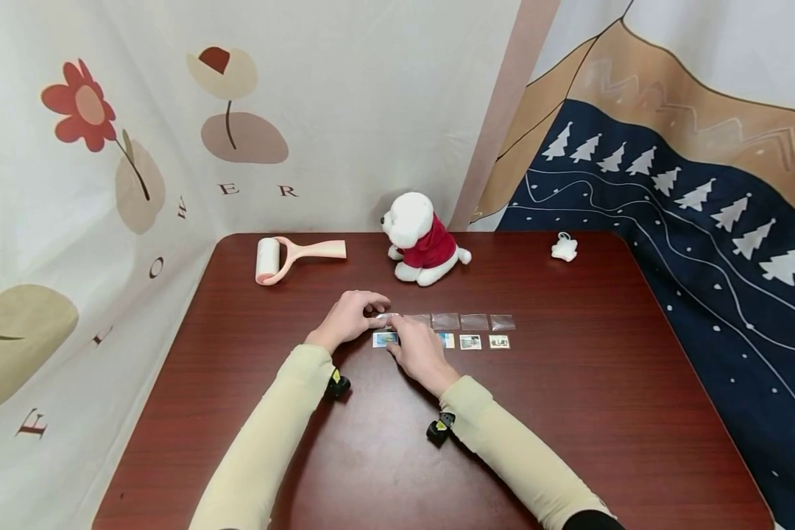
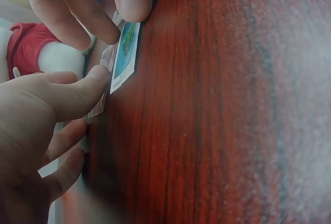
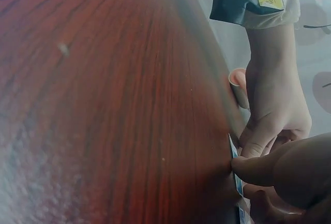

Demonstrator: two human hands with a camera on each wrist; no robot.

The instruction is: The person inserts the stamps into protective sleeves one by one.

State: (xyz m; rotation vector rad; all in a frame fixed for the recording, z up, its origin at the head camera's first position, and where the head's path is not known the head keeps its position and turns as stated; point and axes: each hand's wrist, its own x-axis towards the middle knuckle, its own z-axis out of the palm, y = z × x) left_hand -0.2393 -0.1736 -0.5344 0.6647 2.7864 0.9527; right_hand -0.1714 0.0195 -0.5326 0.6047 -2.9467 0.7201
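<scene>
My left hand (image 1: 352, 318) is at the left end of a row of small clear plastic sleeves (image 1: 445, 322), and its thumb and a finger pinch the edge of the end sleeve (image 2: 97, 107). Just in front of that sleeve lies a blue stamp (image 2: 125, 53) with a perforated white border. My right hand (image 1: 419, 350) reaches over the row from the right. Its thumb touches the end of the blue stamp, while its other fingertips rest by the sleeve. More stamps (image 1: 470, 341) lie below the sleeves to the right; the right hand covers part of that row.
Behind the hands sits a white plush dog (image 1: 430, 243) in a red top. A lint roller (image 1: 301, 254) with a pink handle lies at the back left. At the back right is a small white item (image 1: 564, 247) with a loop. Printed cloth hangs behind the brown table (image 1: 570, 427).
</scene>
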